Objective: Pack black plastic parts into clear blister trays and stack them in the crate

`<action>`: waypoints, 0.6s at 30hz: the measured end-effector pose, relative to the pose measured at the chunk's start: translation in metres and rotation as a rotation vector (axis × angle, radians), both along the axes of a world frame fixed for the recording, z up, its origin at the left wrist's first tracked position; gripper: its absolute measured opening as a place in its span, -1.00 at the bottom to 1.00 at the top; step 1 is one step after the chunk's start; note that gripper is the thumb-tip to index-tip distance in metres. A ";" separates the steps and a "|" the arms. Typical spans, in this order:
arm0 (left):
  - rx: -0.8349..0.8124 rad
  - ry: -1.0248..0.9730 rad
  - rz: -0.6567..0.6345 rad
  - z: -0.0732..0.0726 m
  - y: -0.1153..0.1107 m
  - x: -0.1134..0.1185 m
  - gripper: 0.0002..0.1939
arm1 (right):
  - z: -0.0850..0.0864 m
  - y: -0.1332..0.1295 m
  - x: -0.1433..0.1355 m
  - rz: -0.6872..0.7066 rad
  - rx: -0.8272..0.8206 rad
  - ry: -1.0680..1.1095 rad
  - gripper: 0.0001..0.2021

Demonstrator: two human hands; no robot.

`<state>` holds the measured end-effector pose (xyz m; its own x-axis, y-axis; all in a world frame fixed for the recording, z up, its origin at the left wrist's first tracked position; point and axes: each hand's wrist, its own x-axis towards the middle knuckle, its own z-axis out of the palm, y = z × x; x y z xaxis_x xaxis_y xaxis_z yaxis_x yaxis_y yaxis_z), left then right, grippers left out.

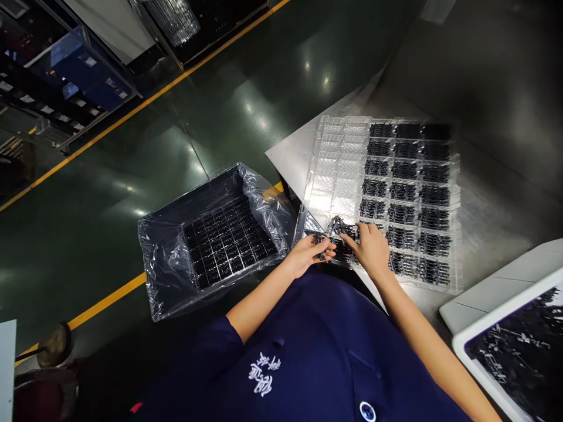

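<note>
Small black toothed parts lie in rows in a clear plastic compartment tray (325, 176) on the metal table. My left hand (307, 255), at the tray's near left corner, is closed around a few small black parts (321, 246). Close by, my right hand (370, 249) reaches over the near edge, thumb and fingers at a loose heap of the same black parts (341, 225); whether it grips one is hidden. The two leftmost columns of pockets show bare plastic along most of their length, while the columns to the right hold black parts.
Left of the table, a dark bin (193, 205) lined with clear plastic film holds a gridded tray of black parts. A white tub (466, 346) of loose black pieces stands at the lower right. Shelving with blue boxes (88, 70) is beyond the yellow floor line (167, 85).
</note>
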<state>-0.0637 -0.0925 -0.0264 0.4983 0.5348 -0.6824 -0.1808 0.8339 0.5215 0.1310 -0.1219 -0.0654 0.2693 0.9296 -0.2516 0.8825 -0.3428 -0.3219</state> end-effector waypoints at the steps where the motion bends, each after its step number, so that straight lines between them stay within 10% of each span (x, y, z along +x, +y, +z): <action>1: 0.020 0.011 0.021 0.000 0.001 0.001 -0.70 | 0.000 0.006 -0.007 -0.015 -0.029 -0.027 -0.38; 12: 0.166 0.093 0.045 0.000 0.000 -0.006 -0.63 | -0.015 0.078 -0.011 -0.075 -0.510 0.054 -0.62; 18: 0.378 0.279 -0.020 -0.010 0.013 -0.011 -0.64 | -0.031 0.081 0.006 -0.075 -0.503 0.285 -0.69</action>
<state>-0.0744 -0.0791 -0.0360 0.3362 0.7636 -0.5512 0.0237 0.5783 0.8155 0.1374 -0.0406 -0.0962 0.1864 0.6579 -0.7297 0.7523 -0.5732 -0.3247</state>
